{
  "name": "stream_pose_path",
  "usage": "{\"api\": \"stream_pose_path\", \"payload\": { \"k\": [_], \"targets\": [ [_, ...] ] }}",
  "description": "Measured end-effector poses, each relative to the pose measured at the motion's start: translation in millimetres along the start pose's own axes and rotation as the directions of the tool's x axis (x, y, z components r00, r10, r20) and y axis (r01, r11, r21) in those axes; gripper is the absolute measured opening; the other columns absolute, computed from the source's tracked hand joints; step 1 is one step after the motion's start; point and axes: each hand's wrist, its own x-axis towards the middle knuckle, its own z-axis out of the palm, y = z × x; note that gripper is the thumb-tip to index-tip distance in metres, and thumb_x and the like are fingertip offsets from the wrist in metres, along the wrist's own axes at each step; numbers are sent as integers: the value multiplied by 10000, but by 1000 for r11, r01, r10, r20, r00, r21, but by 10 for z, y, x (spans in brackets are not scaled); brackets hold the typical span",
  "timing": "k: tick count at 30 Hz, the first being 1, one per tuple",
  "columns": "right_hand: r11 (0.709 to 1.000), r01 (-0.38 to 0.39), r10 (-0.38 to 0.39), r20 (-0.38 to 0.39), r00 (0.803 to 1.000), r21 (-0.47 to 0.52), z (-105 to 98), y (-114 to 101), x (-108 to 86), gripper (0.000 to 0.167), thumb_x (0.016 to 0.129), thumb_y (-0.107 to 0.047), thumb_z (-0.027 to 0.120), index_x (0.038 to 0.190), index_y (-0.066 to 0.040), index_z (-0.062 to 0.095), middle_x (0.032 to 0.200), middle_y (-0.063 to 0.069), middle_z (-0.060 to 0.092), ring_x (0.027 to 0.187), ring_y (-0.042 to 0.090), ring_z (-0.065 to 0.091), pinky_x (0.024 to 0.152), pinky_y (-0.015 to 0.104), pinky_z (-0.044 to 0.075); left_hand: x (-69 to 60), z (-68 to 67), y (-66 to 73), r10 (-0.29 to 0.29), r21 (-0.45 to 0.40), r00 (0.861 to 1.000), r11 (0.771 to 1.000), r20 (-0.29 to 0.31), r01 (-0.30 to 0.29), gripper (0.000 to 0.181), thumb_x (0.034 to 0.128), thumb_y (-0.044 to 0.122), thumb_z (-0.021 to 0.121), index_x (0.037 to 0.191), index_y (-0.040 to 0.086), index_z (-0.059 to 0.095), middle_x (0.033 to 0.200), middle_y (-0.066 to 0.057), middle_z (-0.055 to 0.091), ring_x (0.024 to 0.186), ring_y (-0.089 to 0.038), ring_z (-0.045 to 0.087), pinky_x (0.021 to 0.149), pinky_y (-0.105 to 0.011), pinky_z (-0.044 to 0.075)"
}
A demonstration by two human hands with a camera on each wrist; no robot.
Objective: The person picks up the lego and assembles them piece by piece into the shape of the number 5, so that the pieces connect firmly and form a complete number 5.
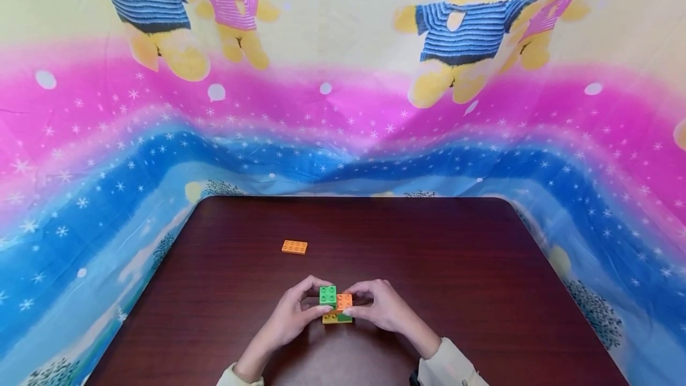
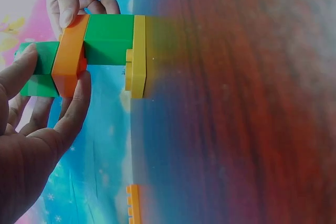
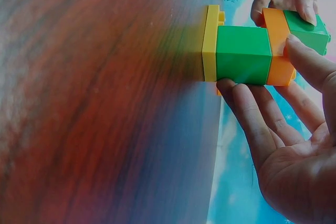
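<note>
A small stack of toy building bricks stands on the table. Its base is a thin yellow plate [image 2: 139,59], with a green brick [image 3: 242,55] upright on one end. Across that green brick lies an orange brick [image 1: 345,301], overhanging to the left. On the overhang sits another green brick [image 1: 328,294], studs up. My left hand [image 1: 293,313] pinches this upper green brick, thumb in front, and a finger touches the orange brick's underside in the left wrist view. From the right, my right hand [image 1: 383,306] grips the orange brick, its lower fingers against the lower green brick.
A loose orange plate [image 1: 295,247] with several studs lies farther back on the dark wooden table [image 1: 429,255], left of the stack. A printed cloth [image 1: 343,112] with teddy bears hangs around the table's back and sides.
</note>
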Motion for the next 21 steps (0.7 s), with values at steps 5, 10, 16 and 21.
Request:
{"api": "stream_pose_path", "payload": {
  "k": [5,10,16,21],
  "targets": [
    [1000,-1,1,-2,1000,-4,-1,-4,6,265,879,-273,845,1114,-165,785,1003,-43,779,941,130,744,854,325,596,5,-20,37,27,10,1000,1000,6,-27,334,923,170,777,1232,137,653,1184,-85,714,1082,-282,707,921,-300,582],
    [1000,-6,6,-2,1000,2,-3,-4,6,260,877,-257,847,1111,-163,784,999,-40,777,939,129,741,854,336,597,14,-29,25,37,22,999,999,17,-37,330,926,186,779,1227,144,652,1189,-77,714,1090,-277,709,916,-298,583],
    [1000,4,-4,0,1000,-2,-4,-3,6,254,876,-265,848,1104,-173,785,1004,-48,776,956,156,747,852,325,594,23,-32,-7,-1,10,999,1000,34,1,329,934,194,773,1233,158,643,1194,-74,718,1130,-291,695,952,-336,573],
    [1000,1,-1,1,1000,3,2,-6,-5,267,871,-282,852,1106,-172,786,1006,-49,778,947,153,746,848,335,597,26,-32,-6,-22,11,999,1000,41,22,317,940,207,770,1230,187,641,1195,-45,722,1121,-248,695,964,-370,569]
  ]
}}
